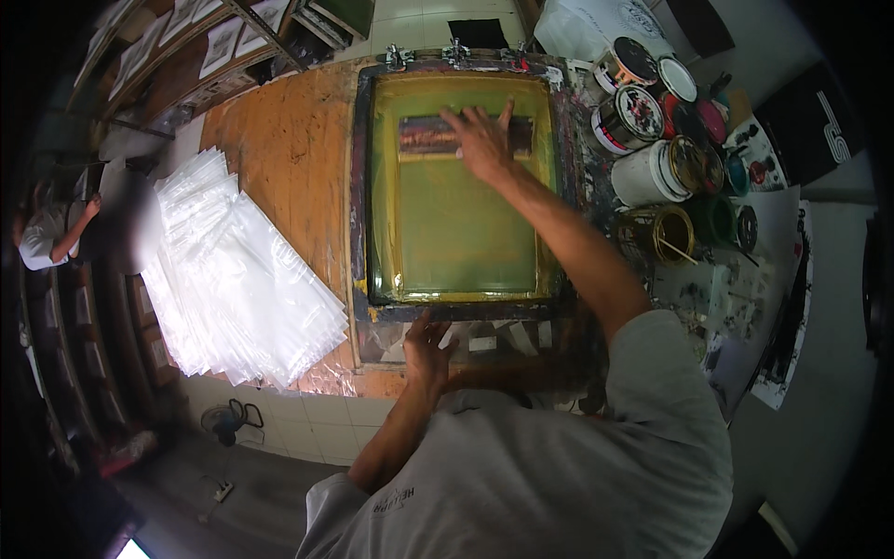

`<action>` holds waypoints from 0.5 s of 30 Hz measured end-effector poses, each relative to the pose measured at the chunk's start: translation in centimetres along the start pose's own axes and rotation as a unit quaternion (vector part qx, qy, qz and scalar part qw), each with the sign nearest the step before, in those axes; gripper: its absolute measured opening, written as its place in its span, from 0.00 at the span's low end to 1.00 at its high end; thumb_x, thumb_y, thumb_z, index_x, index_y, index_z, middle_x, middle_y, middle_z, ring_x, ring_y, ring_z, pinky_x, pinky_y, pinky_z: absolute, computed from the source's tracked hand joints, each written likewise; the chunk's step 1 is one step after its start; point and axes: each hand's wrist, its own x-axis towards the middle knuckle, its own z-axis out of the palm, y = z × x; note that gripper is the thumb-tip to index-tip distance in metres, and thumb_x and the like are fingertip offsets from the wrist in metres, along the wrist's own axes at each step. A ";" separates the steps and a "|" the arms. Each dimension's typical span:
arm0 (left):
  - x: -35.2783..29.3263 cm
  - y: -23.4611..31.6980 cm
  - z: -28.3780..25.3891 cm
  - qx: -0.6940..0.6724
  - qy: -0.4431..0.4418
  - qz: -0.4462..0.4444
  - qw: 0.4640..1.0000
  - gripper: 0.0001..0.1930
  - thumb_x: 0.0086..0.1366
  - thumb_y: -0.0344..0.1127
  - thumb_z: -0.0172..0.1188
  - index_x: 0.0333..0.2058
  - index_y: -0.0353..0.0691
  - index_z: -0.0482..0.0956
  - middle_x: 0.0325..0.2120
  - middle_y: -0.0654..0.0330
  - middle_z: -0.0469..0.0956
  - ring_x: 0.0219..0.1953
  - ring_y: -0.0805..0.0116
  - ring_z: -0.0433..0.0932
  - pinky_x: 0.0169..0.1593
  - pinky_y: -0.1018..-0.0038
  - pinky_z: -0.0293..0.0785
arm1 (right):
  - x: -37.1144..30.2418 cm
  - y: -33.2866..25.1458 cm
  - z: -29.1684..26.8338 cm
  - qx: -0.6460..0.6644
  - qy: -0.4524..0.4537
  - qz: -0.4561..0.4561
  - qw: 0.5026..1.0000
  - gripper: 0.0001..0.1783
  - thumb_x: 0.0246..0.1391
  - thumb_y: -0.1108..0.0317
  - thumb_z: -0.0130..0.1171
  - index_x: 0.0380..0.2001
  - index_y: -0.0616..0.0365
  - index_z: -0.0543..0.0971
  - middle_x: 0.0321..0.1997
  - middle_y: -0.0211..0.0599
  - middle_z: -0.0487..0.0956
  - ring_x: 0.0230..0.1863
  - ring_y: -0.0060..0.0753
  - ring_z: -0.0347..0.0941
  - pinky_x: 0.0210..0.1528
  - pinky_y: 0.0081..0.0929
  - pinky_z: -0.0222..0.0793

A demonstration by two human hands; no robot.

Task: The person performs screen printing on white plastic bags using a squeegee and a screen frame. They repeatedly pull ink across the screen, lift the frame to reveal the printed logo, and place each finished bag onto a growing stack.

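A screen-printing frame (363,186) with yellow-green mesh (466,228) lies on the wooden table in front of me. Across the far part of the mesh lies a squeegee (426,137) with a dark, reddish-brown stained handle. My right hand (486,149) grips the squeegee from above, its fingers spread over the handle toward the far side. At the frame's near edge, my left hand (428,352) has its fingertips on the rim, with the thumb held apart. What those fingertips do under the rim is hidden.
Metal hinge clamps (455,53) sit along the frame's far edge. A fanned stack of clear plastic bags (237,275) covers the table (279,140) at left. Several paint cans (629,118) crowd the right, one pot (656,233) with a stick. Another person (56,228) is at far left.
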 end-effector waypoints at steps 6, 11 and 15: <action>-0.2 0.1 0.1 -0.021 0.011 0.000 1.000 0.14 0.69 0.47 0.61 0.48 0.49 0.74 0.39 0.63 0.73 0.51 0.60 0.75 0.54 0.45 0.67 | 5.1 2.5 0.4 -0.023 0.043 -0.003 0.999 0.42 0.51 0.68 0.72 0.69 0.39 0.68 0.52 0.32 0.76 0.61 0.39 0.70 0.72 0.83 0.37; 0.1 -0.6 -1.0 -0.047 -0.013 0.014 0.999 0.11 0.68 0.45 0.64 0.42 0.51 0.72 0.36 0.65 0.75 0.49 0.60 0.77 0.52 0.47 0.69 | 0.2 0.5 -0.3 -0.004 0.069 -0.041 0.997 0.36 0.54 0.77 0.62 0.66 0.44 0.72 0.53 0.37 0.77 0.56 0.42 0.73 0.68 0.71 0.53; 0.2 -0.9 -1.8 -0.047 -0.033 0.032 0.998 0.12 0.68 0.44 0.65 0.42 0.51 0.71 0.36 0.65 0.75 0.47 0.61 0.77 0.51 0.49 0.71 | 0.0 0.2 -1.4 0.082 0.035 -0.056 0.994 0.27 0.55 0.78 0.59 0.58 0.50 0.78 0.47 0.41 0.81 0.50 0.46 0.78 0.54 0.55 0.68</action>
